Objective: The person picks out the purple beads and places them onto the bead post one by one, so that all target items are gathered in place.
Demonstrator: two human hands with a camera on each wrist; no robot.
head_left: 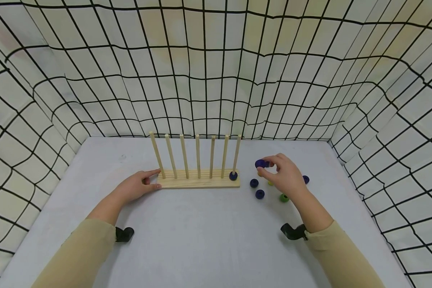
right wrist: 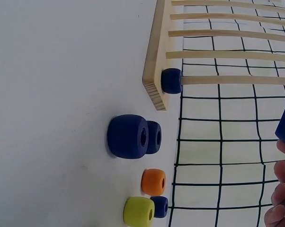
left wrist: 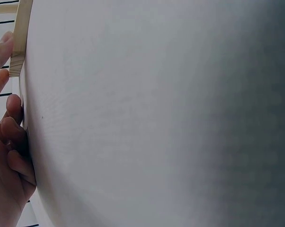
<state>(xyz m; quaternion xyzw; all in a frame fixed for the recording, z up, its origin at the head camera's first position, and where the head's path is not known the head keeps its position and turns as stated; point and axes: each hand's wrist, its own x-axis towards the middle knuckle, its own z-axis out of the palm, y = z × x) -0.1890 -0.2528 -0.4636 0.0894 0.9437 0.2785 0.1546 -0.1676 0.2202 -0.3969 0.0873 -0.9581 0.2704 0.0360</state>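
Note:
A wooden peg board (head_left: 198,184) with several upright pegs lies at the middle of the table. My left hand (head_left: 135,188) grips its left end, thumb at the front edge and forefinger at the back. One dark blue bead (head_left: 233,176) sits at the foot of the rightmost peg. To the right of the board, my right hand (head_left: 288,176) pinches another blue bead (head_left: 260,164) between thumb and fingers, raised above the table in the right wrist view. Below it lie two blue beads, the nearer one (head_left: 260,194) in front, and a green bead (head_left: 284,197).
An orange bead (right wrist: 153,182) and a yellow bead (right wrist: 138,211) lie near the blue ones in the right wrist view. Another blue bead (head_left: 306,179) shows behind the right wrist. Black netting (head_left: 216,76) over white walls rises behind and beside the white table (head_left: 201,240).

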